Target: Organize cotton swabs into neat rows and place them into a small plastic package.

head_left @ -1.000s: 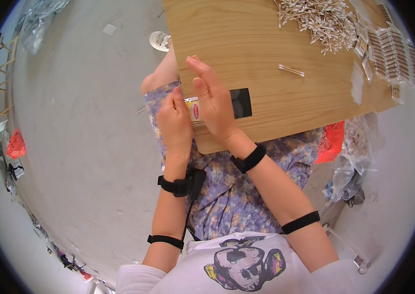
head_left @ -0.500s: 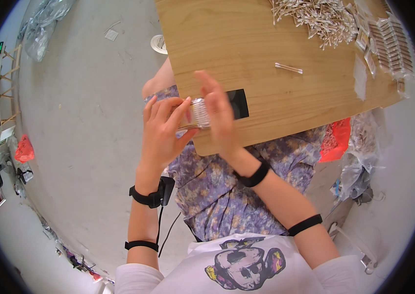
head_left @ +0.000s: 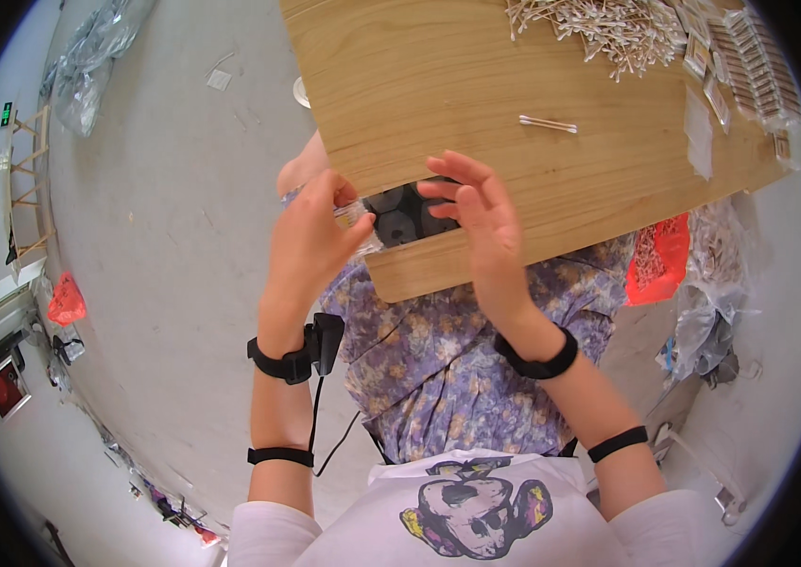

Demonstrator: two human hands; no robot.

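Observation:
At the table's near left corner, my left hand (head_left: 306,241) is closed on a small clear pack of cotton swabs (head_left: 364,238), which its fingers partly cover. Just right of the pack, a black rectangular piece with round grey marks (head_left: 398,223) lies on the wooden table (head_left: 457,90). My right hand (head_left: 490,231) hovers by the right end of that piece, fingers spread and holding nothing. Farther off, a pair of loose cotton swabs (head_left: 548,124) rests on the tabletop.
Loose cotton swabs (head_left: 613,33) are heaped at the far side, beside rows of filled packs (head_left: 755,71). A clear plastic sheet (head_left: 699,137) lies near the right edge. Below it hang a red bag (head_left: 657,260) and a clear bag (head_left: 710,255). My lap (head_left: 447,369) sits under the near edge.
My right hand has moved away from the pack to the right. The pack has shifted slightly left with my left hand, and more of the black piece shows.

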